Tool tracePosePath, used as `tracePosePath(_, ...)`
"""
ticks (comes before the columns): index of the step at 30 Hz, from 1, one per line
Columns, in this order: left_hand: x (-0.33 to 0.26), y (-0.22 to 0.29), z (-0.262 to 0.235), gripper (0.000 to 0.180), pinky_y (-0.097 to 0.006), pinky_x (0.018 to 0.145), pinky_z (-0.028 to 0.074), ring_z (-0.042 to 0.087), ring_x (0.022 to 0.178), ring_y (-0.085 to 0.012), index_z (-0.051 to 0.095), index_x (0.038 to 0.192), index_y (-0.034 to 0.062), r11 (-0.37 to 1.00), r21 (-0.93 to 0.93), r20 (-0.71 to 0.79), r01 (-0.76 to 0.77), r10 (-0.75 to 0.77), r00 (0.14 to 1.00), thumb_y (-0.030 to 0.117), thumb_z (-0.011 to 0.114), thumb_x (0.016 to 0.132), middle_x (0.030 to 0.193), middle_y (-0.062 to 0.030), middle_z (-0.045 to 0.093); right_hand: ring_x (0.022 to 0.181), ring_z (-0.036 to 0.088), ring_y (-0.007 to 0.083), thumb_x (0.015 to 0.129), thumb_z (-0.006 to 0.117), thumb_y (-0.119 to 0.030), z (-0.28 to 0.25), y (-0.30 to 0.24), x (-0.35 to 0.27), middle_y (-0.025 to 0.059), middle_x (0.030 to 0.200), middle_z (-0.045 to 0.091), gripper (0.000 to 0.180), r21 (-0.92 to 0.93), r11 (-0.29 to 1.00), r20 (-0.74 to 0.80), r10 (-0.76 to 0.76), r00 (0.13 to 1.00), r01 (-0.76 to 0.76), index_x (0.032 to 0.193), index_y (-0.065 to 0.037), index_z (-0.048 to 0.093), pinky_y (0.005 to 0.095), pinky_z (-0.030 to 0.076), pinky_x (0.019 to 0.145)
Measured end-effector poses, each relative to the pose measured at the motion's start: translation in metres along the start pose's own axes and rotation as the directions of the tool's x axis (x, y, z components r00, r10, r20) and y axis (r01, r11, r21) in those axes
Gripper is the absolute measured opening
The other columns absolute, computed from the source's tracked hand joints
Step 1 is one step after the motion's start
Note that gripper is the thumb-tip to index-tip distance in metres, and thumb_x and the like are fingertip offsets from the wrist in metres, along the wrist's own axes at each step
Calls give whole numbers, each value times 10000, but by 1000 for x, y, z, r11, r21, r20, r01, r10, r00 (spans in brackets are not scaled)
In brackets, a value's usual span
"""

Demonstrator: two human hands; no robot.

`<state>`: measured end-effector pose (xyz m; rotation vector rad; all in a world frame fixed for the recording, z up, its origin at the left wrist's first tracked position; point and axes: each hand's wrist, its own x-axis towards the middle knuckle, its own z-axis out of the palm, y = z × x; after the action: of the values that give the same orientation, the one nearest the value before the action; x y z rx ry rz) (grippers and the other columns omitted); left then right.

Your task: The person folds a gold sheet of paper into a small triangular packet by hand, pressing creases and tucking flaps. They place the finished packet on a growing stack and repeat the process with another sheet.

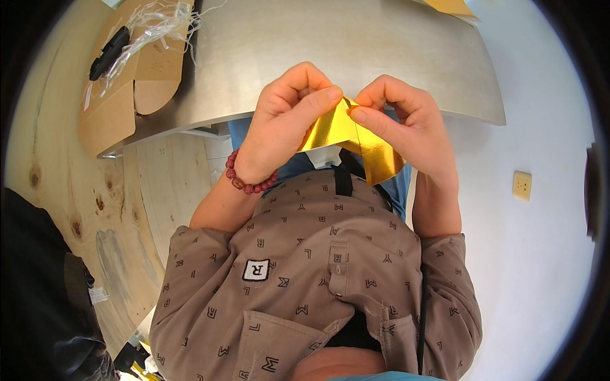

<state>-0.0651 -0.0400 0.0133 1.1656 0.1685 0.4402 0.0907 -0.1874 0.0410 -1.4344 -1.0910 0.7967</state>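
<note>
A folded piece of shiny gold foil paper (379, 152) hangs between my two hands, over my lap and just in front of the table's near edge. Its two panels slope down and apart from a peak at the top. My left hand (286, 117) pinches the paper near that peak with thumb and index finger. On the other side of the peak, my right hand (406, 120) is closed on it in a similar pinch. The fingertips of both hands are close together. Part of the left panel is hidden behind my left hand.
A curved-looking metal table (356, 51) lies beyond my hands. At its left stands an open cardboard box (152, 70) with clear plastic strips (159, 25) and a black object (110, 53). Yellow-orange sheets (452, 7) lie at the far right. Black fabric (44, 292) is at lower left.
</note>
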Motion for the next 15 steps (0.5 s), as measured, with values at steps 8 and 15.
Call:
tracePosePath(8, 7, -1, -4, 110, -175, 503, 287, 406, 581, 22, 667, 1003, 58, 980, 197, 57, -30, 19, 998, 165, 672, 1032, 721, 93, 551, 739, 543, 50, 920, 746, -124, -3, 9, 2, -28, 795, 653, 108, -40, 999, 7, -10, 1000, 10, 926, -23, 709, 233, 447, 702)
tracePosePath(15, 11, 5, -11, 100, -178, 594, 367, 488, 690, 20, 679, 959, 50, 990, 142, -30, -11, 15, 999, 132, 704, 1009, 791, 80, 633, 766, 550, 64, 929, 732, -132, -17, 9, 5, -23, 809, 644, 117, -74, 997, 36, 23, 999, -20, 921, -18, 710, 250, 458, 726)
